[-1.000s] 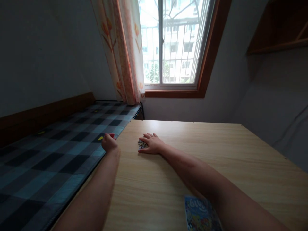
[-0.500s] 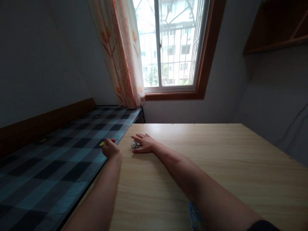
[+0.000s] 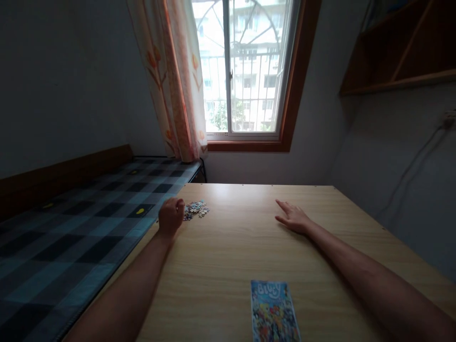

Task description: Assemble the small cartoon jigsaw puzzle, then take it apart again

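Note:
A small heap of jigsaw puzzle pieces [image 3: 197,208] lies at the far left of the table. Right beside it, my left hand [image 3: 171,216] is closed in a fist over the left table edge, partly covering the heap. Whatever it holds, if anything, is hidden by the fingers. My right hand [image 3: 292,217] hovers or rests low over the far right half of the table, fingers stretched out and nothing in them. Nearer to me lies a blue picture card marked "Bluey" [image 3: 273,311], full of colourful figures and cut off by the bottom of the view.
The pale wooden table [image 3: 221,266] reaches toward the window [image 3: 249,85]. Along its left side stands a bed with a checked cover [image 3: 96,247]. A flowered curtain [image 3: 174,85] hangs at the back, and a wooden shelf [image 3: 402,78] is on the right wall.
My right hand has left the puzzle pieces and moved right, uncovering them. My left fist has shifted right, close against the heap. The whole picture card now shows more fully.

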The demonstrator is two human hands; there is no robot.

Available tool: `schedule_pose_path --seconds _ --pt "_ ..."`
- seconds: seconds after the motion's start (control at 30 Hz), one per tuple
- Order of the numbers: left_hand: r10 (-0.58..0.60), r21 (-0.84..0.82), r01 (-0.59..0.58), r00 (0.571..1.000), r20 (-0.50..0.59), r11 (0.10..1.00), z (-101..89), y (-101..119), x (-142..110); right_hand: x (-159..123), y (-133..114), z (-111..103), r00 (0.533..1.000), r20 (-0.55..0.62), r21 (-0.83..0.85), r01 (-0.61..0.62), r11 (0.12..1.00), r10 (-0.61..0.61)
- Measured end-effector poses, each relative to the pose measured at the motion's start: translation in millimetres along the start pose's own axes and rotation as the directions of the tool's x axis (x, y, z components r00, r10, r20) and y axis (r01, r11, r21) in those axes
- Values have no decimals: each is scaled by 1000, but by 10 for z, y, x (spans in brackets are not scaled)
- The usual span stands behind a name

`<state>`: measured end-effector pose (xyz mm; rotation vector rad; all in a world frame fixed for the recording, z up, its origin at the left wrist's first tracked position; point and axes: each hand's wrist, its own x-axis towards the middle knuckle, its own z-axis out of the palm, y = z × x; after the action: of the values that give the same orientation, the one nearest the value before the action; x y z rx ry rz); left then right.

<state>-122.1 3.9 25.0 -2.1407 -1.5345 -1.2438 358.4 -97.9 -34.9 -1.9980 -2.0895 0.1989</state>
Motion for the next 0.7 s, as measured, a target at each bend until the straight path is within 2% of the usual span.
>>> schedule_pose_path --seconds 0.07,0.1,0.13,0.17,0.2,0.27,0.3,0.37,0.43,0.53,0.6,0.7 --pt "144 4 -145 981 128 989 -51 328 1 -292 356 -40 997 -19 -70 -81 994 79" --pt "218 -16 -219 955 201 976 -85 542 -6 -413 463 -47 993 -25 -97 -118 988 116" --pt "296 -57 -292 908 297 955 -126 786 -29 -513 526 -47 990 -25 -119 -138 983 136" --pt "365 -113 -349 843 395 930 -175 1053 -75 -589 553 -46 988 -23 -135 -157 978 155" --pt "430 -183 -393 756 494 901 -232 1333 -153 -642 551 -44 985 -21 -146 -170 975 169" --pt "498 -291 -411 604 623 864 -367 1875 -415 -695 501 -49 982 -19 -154 -189 970 188" --pt "523 -325 -421 551 651 847 -441 2109 -596 -703 470 -55 980 -20 -154 -197 968 196" --pt "558 -354 -451 482 676 819 -584 2449 -1013 -701 423 -71 977 -24 -150 -212 966 211" --pt "567 -353 -474 453 688 807 -703 2598 -1425 -694 412 -79 975 -34 -140 -221 965 219" --pt "558 -361 -470 398 728 806 -810 2537 -1862 -689 447 -64 974 -58 -121 -226 967 221" --pt "530 -357 -436 385 756 826 -848 2400 -1986 -686 474 -43 972 -73 -117 -229 966 222" --pt "499 -338 -402 423 756 851 -908 2150 -1940 -683 484 -19 973 -87 -116 -224 968 214"
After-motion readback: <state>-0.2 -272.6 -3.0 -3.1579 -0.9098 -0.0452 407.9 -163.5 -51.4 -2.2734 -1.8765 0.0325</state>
